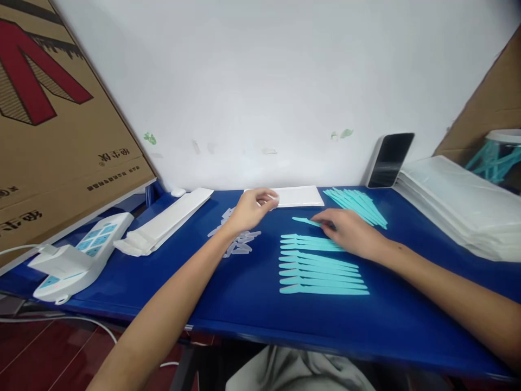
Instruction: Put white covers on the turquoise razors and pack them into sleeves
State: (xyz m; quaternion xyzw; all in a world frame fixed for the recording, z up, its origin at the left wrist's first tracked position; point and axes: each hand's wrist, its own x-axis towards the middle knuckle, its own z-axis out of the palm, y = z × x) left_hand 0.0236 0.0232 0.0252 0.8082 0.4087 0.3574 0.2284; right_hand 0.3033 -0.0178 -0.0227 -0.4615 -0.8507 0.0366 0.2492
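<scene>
My right hand (345,231) pinches a teal eyebrow razor (303,220) by its handle, with the blade end pointing left. Just below it, several more razors (321,281) lie in a rough column, blade ends to the left. My left hand (253,209) is closed in a pinch on a small translucent blade cap (275,200), mostly hidden by the fingers. Under and beside the left wrist lies a loose heap of such clear caps (240,247). A fanned pile of teal razors (358,205) is behind my right hand.
On the blue table (244,304), a flat white packet (301,196) lies at the back by the wall. White folded bags (166,222) and a power strip (87,255) are on the left. A phone (391,160) leans at the back right, beside stacked clear plastic sleeves (459,201).
</scene>
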